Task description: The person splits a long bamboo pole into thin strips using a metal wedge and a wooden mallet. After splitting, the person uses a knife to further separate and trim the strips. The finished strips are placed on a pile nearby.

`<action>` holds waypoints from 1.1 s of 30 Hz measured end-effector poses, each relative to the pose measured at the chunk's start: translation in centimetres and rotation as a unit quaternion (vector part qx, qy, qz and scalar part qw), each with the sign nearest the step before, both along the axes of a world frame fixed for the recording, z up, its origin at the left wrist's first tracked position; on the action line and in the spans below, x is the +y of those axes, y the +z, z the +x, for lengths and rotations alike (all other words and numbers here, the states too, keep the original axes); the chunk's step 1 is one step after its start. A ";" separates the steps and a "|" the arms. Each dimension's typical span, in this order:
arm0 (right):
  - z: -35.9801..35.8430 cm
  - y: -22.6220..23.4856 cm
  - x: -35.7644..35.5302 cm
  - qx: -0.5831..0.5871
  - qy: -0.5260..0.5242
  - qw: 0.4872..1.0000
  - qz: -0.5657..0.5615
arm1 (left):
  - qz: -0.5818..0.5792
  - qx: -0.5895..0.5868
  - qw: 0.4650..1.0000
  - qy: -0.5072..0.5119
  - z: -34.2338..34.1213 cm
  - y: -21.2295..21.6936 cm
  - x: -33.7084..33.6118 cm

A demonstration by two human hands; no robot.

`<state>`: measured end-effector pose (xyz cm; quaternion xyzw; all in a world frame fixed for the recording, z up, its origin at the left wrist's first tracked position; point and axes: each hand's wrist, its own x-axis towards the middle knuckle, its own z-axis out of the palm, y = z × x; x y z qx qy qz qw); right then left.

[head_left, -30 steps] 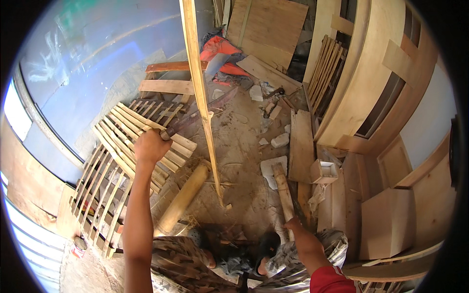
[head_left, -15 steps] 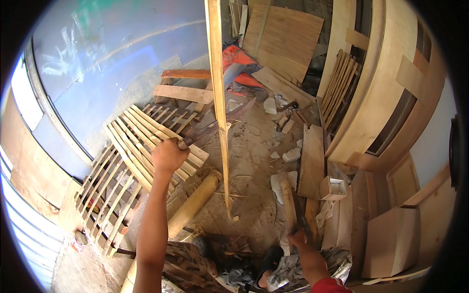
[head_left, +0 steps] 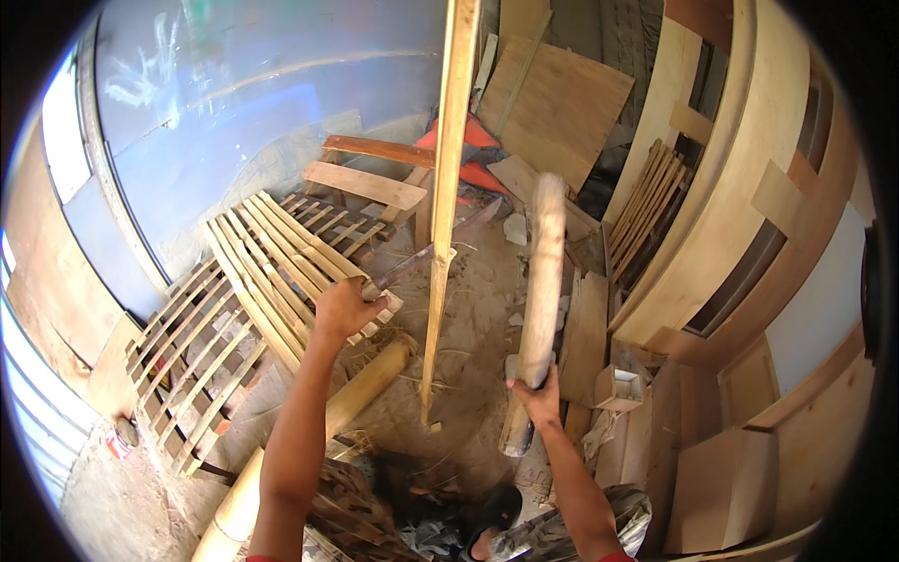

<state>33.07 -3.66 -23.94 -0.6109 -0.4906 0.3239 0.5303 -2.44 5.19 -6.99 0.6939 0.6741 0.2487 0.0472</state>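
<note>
A tall, narrow bamboo strip [head_left: 452,122] stands nearly upright in front of me, its lower end near the ground. My left hand [head_left: 346,309] is closed round the handle of a long-bladed machete [head_left: 405,270]. The blade meets the bamboo strip partway down and shows again beyond it; how deep it sits in the strip I cannot tell. On the right, my right hand [head_left: 538,398] grips a thick, pale wooden club [head_left: 545,272] near its lower part, the club held upright. Below my left arm lies a thick bamboo pole [head_left: 370,384].
Slatted bamboo panels [head_left: 272,272] rest at the left, beside a blue-grey wall [head_left: 234,103]. Reddish boards [head_left: 384,150] and orange cloth [head_left: 479,173] lie farther back. Plywood sheets [head_left: 562,103] lean behind. Wooden panels [head_left: 721,234] and a small open box [head_left: 621,386] line the right.
My right hand has come up from low beside my leg, raising the wooden club. My left hand, with the machete, and the bamboo strip appear slightly farther right in view.
</note>
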 end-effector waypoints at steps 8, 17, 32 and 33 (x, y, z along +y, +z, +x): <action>-1.2 11.4 -3.5 -0.066 0.100 0.990 0.074 | 0.013 -0.027 0.996 -0.078 0.2 -0.5 -0.2; -0.7 19.4 -8.0 -0.091 0.096 0.991 -0.021 | -0.014 -0.020 0.999 -0.035 0.3 0.7 -1.7; -0.4 17.0 -7.5 -0.137 0.149 0.970 -0.137 | -0.016 0.014 1.000 0.015 -1.5 0.4 -0.6; -0.9 17.9 -7.5 -0.127 0.144 0.973 -0.131 | -0.018 0.016 1.000 0.014 -2.6 0.2 -0.5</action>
